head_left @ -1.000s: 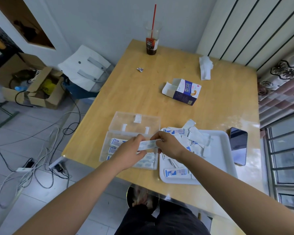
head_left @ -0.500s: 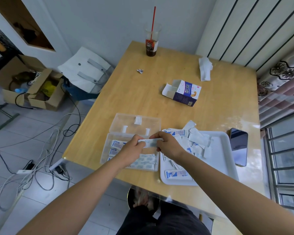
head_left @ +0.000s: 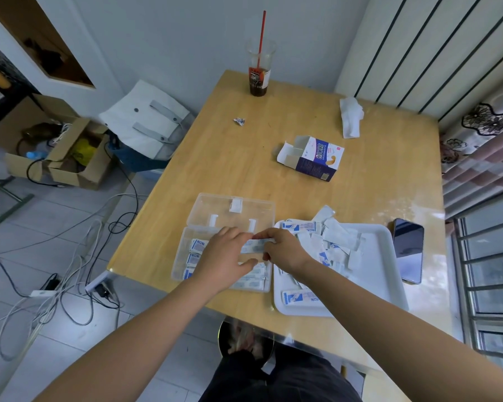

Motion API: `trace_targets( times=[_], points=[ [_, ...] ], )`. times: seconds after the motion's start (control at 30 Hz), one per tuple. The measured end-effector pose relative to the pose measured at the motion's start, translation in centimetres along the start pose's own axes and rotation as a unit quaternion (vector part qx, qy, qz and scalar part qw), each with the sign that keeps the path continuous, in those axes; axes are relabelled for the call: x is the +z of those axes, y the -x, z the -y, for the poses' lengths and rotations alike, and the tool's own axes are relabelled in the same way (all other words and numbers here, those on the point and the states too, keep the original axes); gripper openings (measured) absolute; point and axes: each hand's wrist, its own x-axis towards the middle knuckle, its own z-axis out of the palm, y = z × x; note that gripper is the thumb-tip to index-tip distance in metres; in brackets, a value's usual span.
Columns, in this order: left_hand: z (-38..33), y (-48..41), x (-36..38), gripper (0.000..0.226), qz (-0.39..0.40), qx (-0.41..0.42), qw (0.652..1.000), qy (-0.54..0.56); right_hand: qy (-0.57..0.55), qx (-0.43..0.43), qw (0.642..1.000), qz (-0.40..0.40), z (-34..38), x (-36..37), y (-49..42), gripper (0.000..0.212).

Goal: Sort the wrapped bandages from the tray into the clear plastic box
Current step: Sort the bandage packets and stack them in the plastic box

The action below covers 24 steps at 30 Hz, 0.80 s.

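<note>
One wrapped bandage is held flat above the right half of the clear plastic box. Its left end is pinched in the grip of the left hand and its right end in the grip of the right hand, both grips being closed on the wrapper with curled fingers and thumb. More packets are laid in rows inside the box, its lid is spread open on the worktop just behind it, and a loose heap is left in the white tray just right of the box.
</note>
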Motion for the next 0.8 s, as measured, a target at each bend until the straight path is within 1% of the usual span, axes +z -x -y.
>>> trace_targets(
  times=[0.1,0.23,0.33,0.43,0.47,0.53,0.6,0.63,0.8],
  points=[
    [0.1,-0.4,-0.3,0.055,0.002,0.004,0.999,-0.035,-0.025,0.0,1.0,-0.005,-0.2,0.1,0.1,0.035],
    [-0.4,-0.5,-0.4,0.055,0.04,0.042,0.997,-0.058,-0.038,-0.008,0.999,-0.005,-0.5,0.2,0.0,0.036],
    [-0.5,-0.6,-0.3,0.046,0.066,0.046,0.994,-0.068,-0.041,-0.008,0.999,0.008,-0.7,0.4,0.0,0.039],
    [0.1,-0.9,0.1,0.041,0.088,0.051,0.992,-0.079,-0.054,-0.012,0.998,0.015,-1.0,0.3,0.1,0.035],
    [0.4,-0.8,0.3,0.041,0.092,0.048,0.991,-0.079,-0.07,-0.015,0.997,0.007,-1.1,0.1,0.1,0.032],
    [1.0,-0.7,0.5,0.045,0.101,0.043,0.99,-0.085,-0.079,-0.021,0.996,-0.035,-1.5,-0.4,-0.1,0.026],
    [1.7,-0.8,0.8,0.047,0.109,0.043,0.987,-0.114,-0.05,-0.018,0.995,-0.082,-2.2,-1.2,-0.3,0.023],
    [2.1,-1.0,1.1,0.046,0.114,0.039,0.984,-0.133,-0.039,-0.011,0.995,-0.092,-2.5,-1.4,-0.3,0.023],
    [2.1,-2.8,3.1,0.039,0.129,0.011,0.967,-0.219,-0.03,0.016,0.998,-0.049,-3.1,-1.5,-0.1,0.023]
  ],
)
